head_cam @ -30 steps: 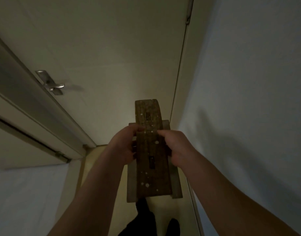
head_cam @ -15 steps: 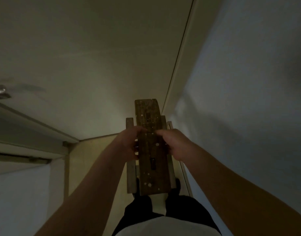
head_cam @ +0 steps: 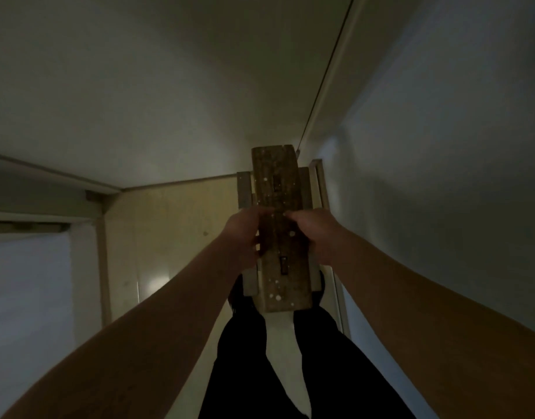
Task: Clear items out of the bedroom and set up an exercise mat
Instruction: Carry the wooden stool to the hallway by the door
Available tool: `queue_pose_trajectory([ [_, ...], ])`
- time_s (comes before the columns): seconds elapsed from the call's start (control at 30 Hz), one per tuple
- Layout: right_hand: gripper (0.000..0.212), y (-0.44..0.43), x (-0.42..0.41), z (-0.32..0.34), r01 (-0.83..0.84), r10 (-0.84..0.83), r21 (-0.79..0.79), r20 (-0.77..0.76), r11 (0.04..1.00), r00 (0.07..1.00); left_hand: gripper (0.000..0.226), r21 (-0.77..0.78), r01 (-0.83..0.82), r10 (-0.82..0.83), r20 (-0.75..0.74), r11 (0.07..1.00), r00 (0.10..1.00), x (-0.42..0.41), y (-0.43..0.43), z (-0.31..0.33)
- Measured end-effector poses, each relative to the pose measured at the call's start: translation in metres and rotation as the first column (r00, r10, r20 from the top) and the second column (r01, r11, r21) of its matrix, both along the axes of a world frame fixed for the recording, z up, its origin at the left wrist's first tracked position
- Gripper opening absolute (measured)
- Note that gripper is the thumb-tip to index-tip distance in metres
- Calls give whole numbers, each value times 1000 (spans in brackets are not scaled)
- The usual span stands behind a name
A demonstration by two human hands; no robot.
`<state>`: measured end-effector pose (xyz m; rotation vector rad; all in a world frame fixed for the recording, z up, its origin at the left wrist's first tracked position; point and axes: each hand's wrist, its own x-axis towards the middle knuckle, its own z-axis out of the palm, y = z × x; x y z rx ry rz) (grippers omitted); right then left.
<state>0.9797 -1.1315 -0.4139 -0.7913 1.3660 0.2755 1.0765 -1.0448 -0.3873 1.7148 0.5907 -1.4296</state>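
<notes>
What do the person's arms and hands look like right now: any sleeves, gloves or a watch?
Both arms are bare: no sleeve shows on the left forearm or right forearm up to the frame edge. The left hand and right hand wear no gloves. No watch, band or ring shows, though the light is dim. Black trousers show below.

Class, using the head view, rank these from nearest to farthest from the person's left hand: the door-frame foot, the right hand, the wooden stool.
1. wooden stool: gripped by the left hand.
2. right hand: across the stool, on its right edge.
3. door-frame foot: far off to the left.
</notes>
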Motion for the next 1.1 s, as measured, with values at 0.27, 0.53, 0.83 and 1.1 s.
queue_pose_trajectory([
  [0.27,14,-14,-4,-195,-127,117,-159,-72,979,991,11,50,-79,77,42,996,996,-13,-21,-181],
  [0.53,48,-8,-5,-379,-95,80,-184,-90,978,993,33,39,-4,0,115,999,993,-12,-17,-346],
  [0.83,52,3,-15,-465,-57,34,-230,-101,972,994,37,14,41,-42,130,999,991,-18,-11,-435],
  [1.1,57,12,-18,-474,-51,17,-325,-108,944,994,45,16,57,-60,204,998,977,-22,-5,-475],
])
